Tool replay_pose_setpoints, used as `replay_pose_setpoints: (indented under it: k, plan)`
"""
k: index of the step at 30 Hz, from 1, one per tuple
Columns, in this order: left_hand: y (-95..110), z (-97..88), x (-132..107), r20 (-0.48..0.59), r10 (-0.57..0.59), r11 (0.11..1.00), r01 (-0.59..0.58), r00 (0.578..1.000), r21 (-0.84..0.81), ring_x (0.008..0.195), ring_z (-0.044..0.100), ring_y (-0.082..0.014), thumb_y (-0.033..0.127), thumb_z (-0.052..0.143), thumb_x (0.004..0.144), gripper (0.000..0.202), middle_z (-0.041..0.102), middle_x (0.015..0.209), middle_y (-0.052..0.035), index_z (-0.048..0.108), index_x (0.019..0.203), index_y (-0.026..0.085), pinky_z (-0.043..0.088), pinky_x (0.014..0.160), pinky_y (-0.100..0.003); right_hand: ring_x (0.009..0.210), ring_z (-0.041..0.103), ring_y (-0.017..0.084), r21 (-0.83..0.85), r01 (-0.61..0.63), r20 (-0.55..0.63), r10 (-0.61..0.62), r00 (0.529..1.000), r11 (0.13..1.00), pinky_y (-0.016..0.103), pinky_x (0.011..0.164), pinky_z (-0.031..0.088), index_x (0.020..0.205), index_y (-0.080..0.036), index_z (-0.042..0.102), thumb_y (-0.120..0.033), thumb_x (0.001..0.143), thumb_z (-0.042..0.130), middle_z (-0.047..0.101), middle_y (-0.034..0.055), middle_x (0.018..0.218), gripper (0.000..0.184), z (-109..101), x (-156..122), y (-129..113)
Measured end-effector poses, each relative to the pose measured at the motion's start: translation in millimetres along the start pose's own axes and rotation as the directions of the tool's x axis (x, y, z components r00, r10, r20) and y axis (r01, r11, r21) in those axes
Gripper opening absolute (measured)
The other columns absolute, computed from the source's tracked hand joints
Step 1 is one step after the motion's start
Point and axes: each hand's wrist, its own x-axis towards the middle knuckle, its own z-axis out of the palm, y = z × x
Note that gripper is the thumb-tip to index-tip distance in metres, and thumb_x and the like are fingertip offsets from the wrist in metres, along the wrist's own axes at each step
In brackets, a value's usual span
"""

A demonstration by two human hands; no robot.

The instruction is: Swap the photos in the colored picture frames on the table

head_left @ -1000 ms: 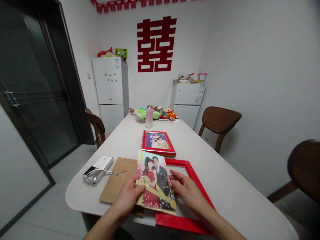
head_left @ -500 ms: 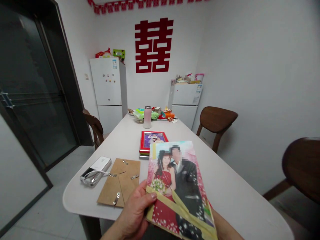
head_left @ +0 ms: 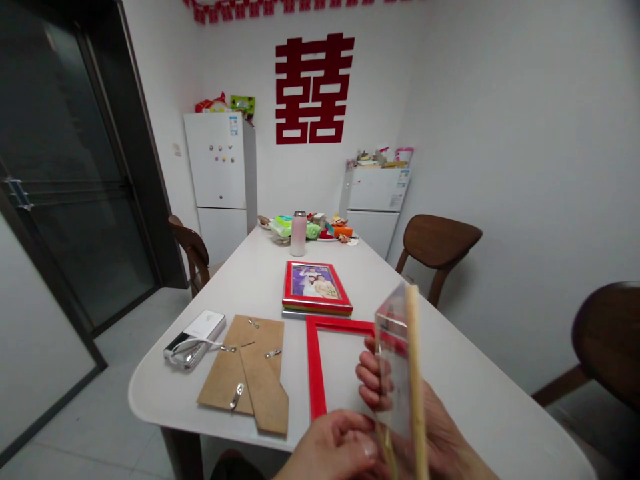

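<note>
Both of my hands hold a photo print (head_left: 406, 373) upright and edge-on to the camera, over the near edge of the white table (head_left: 465, 393). My left hand (head_left: 333, 450) pinches its lower edge. My right hand (head_left: 380, 383) grips it from behind, fingers curled round it. Under them lies an empty red picture frame (head_left: 314, 363), flat on the table. A brown cardboard frame backing (head_left: 247, 373) with metal clips and a stand flap lies to its left. Farther back sits a stack of red frames (head_left: 316, 287) with a photo on top.
A white power bank with cable (head_left: 195, 337) lies at the left edge. A pink bottle (head_left: 299, 233) and snacks stand at the far end. Wooden chairs (head_left: 437, 243) flank the table. Two white fridges (head_left: 223, 177) stand by the back wall, a dark glass door (head_left: 75, 173) at left.
The photo was lifted from the frame, raised toward the camera, then turned edge-on. The empty red frame is now uncovered. My right hand now grips the photo too.
</note>
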Motion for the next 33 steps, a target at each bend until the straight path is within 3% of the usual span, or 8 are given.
replay_pose_setpoints:
  k: [3,6,12,18,22,25,28,33]
  plan:
    - [5.5,-10.1,-8.5,-0.215,0.162,0.967,-0.111,0.963,0.229,0.080,0.056,-0.0170,0.028,0.069,0.059,0.044,0.057,0.092,-0.0085,0.052,0.097,0.015,0.041,0.074,-0.028,0.057,0.056,0.014,0.093,-0.019,-0.095,0.028,0.995,0.995,0.024,0.048,0.047,0.075,-0.022,0.057,-0.032,0.067,0.057,0.062,-0.0002,0.063,0.012,-16.3,8.9,-15.1]
    - [25.8,-7.7,-18.1,-0.274,0.325,0.825,-0.130,0.905,0.550,0.091,0.052,-0.0194,0.022,0.057,0.068,0.031,0.056,0.098,-0.0099,0.052,0.099,0.016,0.039,0.081,-0.031,0.059,0.059,0.017,-0.045,-0.046,-0.156,0.038,0.987,0.998,0.027,0.050,0.048,0.080,-0.019,0.056,-0.029,0.065,0.058,0.064,0.0020,0.063,0.018,-40.7,25.4,-18.5]
    - [33.9,-6.3,-21.5,-0.092,0.385,0.400,-0.076,0.919,0.913,0.104,0.046,-0.0246,0.014,0.052,0.066,0.040,0.051,0.112,-0.0118,0.050,0.105,0.015,0.034,0.090,-0.038,0.046,0.058,0.017,-0.236,-0.189,-0.248,0.129,0.960,0.953,0.027,0.042,0.045,0.103,-0.016,0.045,-0.025,0.071,0.052,0.062,0.0001,0.054,0.034,-59.6,37.5,-7.7]
    - [15.4,-19.5,-17.0,0.074,0.334,0.214,-0.152,0.940,0.965,0.114,0.037,-0.0284,0.013,0.052,0.062,0.049,0.041,0.123,-0.0185,0.046,0.111,0.011,0.031,0.093,-0.042,0.048,0.059,0.018,-0.358,-0.199,-0.236,0.118,0.965,0.912,0.029,0.046,0.045,0.108,-0.013,0.042,-0.025,0.071,0.048,0.062,0.0009,0.053,0.040,-49.5,43.5,-1.1]
    - [13.7,-21.2,-14.2,0.120,0.305,0.130,-0.166,0.945,0.978,0.114,0.036,-0.0313,0.014,0.053,0.060,0.050,0.042,0.121,-0.0220,0.047,0.110,0.008,0.031,0.093,-0.045,0.054,0.060,0.019,-0.592,-0.138,-0.214,0.010,0.977,0.794,0.029,0.051,0.045,0.102,-0.011,0.048,-0.028,0.070,0.045,0.063,0.0043,0.057,0.036,-48.9,55.5,2.4]
    - [11.9,-22.1,-12.8,0.131,0.274,0.075,-0.157,0.953,0.985,0.114,0.035,-0.0323,0.012,0.055,0.057,0.051,0.042,0.122,-0.0217,0.050,0.108,0.008,0.030,0.093,-0.046,0.067,0.060,0.020,-0.792,-0.039,-0.135,-0.113,0.984,0.610,0.029,0.061,0.043,0.091,-0.011,0.055,-0.027,0.069,0.044,0.065,0.0089,0.072,0.029,-51.1,61.6,3.4]
    - [9.6,-23.6,-10.6,0.122,0.237,0.028,-0.132,0.964,0.991,0.115,0.034,-0.0326,0.013,0.059,0.056,0.054,0.043,0.122,-0.0195,0.050,0.109,0.010,0.030,0.094,-0.046,0.077,0.058,0.022,-0.972,0.050,-0.003,-0.226,0.974,0.229,0.031,0.068,0.040,0.087,-0.012,0.058,-0.028,0.072,0.040,0.063,0.0117,0.083,0.028,-52.7,60.9,4.2]
    - [3.5,-23.1,-5.2,0.074,0.125,-0.159,-0.053,0.989,0.986,0.120,0.026,-0.0297,0.024,0.058,0.064,0.060,0.034,0.129,-0.0157,0.041,0.119,0.010,0.025,0.097,-0.046,0.074,0.055,0.023,-0.985,-0.028,0.017,-0.257,0.966,-0.171,0.031,0.059,0.038,0.093,-0.014,0.055,-0.033,0.073,0.039,0.057,0.0118,0.085,0.032,-53.6,54.9,10.8]
